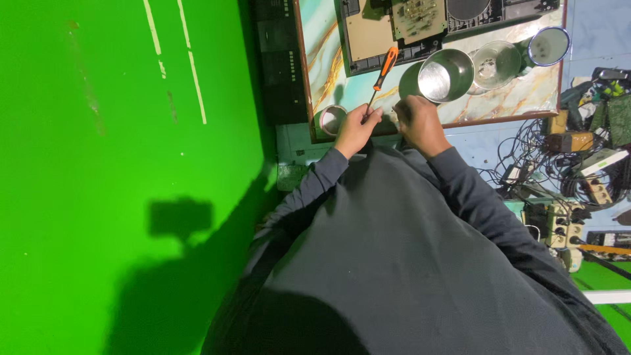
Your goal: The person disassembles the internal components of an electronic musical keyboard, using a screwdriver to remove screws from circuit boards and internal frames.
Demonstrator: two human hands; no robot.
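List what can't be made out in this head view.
- Screwdriver tip: hidden behind the left hand.
- Right hand fingers and whatever they touch: covered by the hand's back.
- Opened device: cut off by the top edge.
- Circuit board parts: too small.
- Table near edge: partly blocked by both hands.

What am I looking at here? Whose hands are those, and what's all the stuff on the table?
A camera worn on a person's head looks down, so you see their dark sleeves and both hands at a small marbled table. The left hand holds a screwdriver with an orange and black handle. The right hand rests at the table edge, fingers curled; what it holds is hidden. Nearby stand shiny metal bowls, a roll of tape and an opened device showing a circuit board. Tangled cables lie to the right.
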